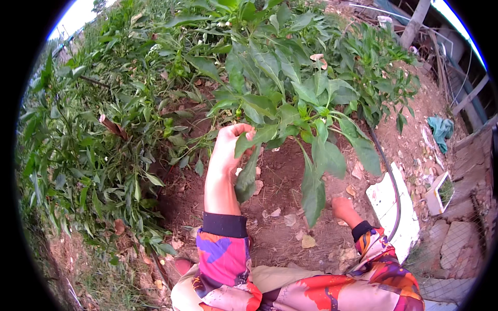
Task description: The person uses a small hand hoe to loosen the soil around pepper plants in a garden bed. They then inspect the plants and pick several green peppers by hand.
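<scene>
In front of me grows a leafy pepper plant (288, 112), its long green leaves drooping over the soil. My left hand (229, 145) reaches up to its near left side, fingers curled at a pepper leaf (256, 137). That leaf partly covers the fingertips, and the grip looks like a pinch. Just above the hand hangs a small green pepper (238, 112). Lower right, my right hand (343, 209) is over the soil, beside a drooping leaf (313, 196) but apart from it. Its fingers look curled; what they hold, if anything, is hidden.
Dense pepper plants (128, 128) fill the left side. A black hose (389, 171) curves over a white board (393, 210) at right. Beyond lie a white foam box (439, 193), a green cloth (441, 131) and wire mesh (447, 256). Dry leaves litter the brown soil (280, 179).
</scene>
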The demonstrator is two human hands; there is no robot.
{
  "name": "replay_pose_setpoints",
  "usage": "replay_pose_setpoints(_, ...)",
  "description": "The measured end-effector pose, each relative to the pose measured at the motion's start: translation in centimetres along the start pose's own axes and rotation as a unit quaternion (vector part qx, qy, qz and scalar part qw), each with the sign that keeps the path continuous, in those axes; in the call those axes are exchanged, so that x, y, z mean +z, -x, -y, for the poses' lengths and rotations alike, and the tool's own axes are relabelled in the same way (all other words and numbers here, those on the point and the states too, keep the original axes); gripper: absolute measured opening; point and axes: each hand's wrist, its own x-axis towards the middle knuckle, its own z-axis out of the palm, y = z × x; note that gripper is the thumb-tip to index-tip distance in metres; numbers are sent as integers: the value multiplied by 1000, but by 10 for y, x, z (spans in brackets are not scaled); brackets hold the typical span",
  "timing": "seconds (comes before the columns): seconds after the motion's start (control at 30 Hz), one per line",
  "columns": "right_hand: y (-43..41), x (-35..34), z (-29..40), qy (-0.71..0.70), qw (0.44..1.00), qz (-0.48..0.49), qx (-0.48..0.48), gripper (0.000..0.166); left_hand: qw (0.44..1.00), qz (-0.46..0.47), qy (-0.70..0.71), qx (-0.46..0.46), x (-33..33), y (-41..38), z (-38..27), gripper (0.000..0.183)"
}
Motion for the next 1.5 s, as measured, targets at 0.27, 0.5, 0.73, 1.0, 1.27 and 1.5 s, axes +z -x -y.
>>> replay_pose_setpoints(0.27,1,-18,7,-9,1000,23,-1,24,1000,12,23,4,8,-3,-3,11)
replay_pose_setpoints(0.5,-17,21,-12,-39,997,-54,-41,23,1000,2,23,10,30,-11,-1,8)
replay_pose_setpoints(0.73,-26,33,-20,-59,994,-76,-60,24,930,34,365,8,25,-16,40,20)
replay_pose_setpoints(1.0,-19,17,-13,-22,995,-55,-80,22,941,79,329,-33,0,-12,45,22)
replay_pose_setpoints(1.27,-45,49,-35,11,997,-38,-63,33,976,106,176,-70,-8,-21,45,20)
replay_pose_setpoints(1.5,-57,60,-41,10,993,-62,-103,28,943,145,294,-61,4,-18,45,35)
